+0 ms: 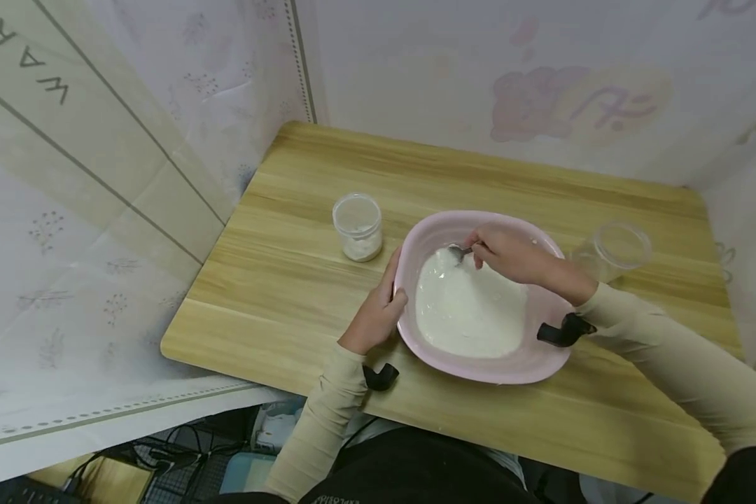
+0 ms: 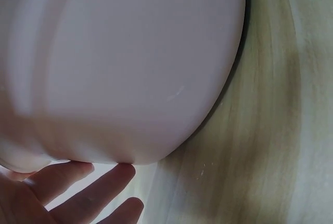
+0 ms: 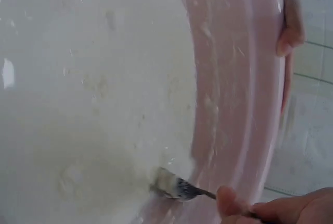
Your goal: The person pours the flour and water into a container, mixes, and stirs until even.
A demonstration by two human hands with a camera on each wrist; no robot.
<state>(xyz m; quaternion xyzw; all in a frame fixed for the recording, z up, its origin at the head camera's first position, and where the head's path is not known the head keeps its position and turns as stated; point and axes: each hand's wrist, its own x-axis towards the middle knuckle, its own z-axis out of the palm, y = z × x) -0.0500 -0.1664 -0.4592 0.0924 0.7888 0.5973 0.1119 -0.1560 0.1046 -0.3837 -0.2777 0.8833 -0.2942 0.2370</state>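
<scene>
A pink basin (image 1: 544, 364) stands on the table, holding a thick white liquid (image 1: 472, 315) with small lumps on its surface. My left hand (image 1: 376, 313) grips the basin's left side, thumb at the rim; in the left wrist view its fingers (image 2: 93, 195) touch the outer wall. My right hand (image 1: 510, 253) reaches over the basin and pinches the handle of a metal fork (image 3: 187, 190). The fork's head dips into the white liquid near the basin's far left wall, and white stuff coats its tines.
Left of the basin stands a clear plastic jar (image 1: 358, 227) with white contents low inside. Another clear container (image 1: 611, 252) is at the right, partly behind the right forearm. The wooden table (image 1: 258, 294) has patterned curtains (image 1: 416, 70) behind and beside it.
</scene>
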